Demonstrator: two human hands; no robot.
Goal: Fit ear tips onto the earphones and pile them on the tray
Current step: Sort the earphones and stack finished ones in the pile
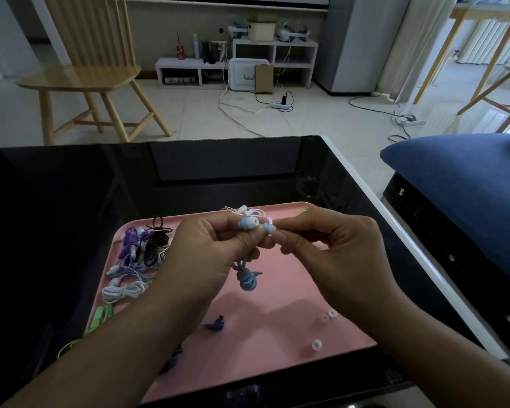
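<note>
Above the pink tray [277, 334], the blue earphones [249, 223] are pinched by the left hand [206, 248] for steadiness, while an ear tip [269, 228], at 3 o'clock, is pressed on by right hand [330, 245] fingers [292, 223].

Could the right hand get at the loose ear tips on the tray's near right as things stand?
Probably yes, once freed. The right hand pinches a blue earbud now, but the loose ear tips lie uncovered on the pink tray below its wrist, with nothing between.
</note>
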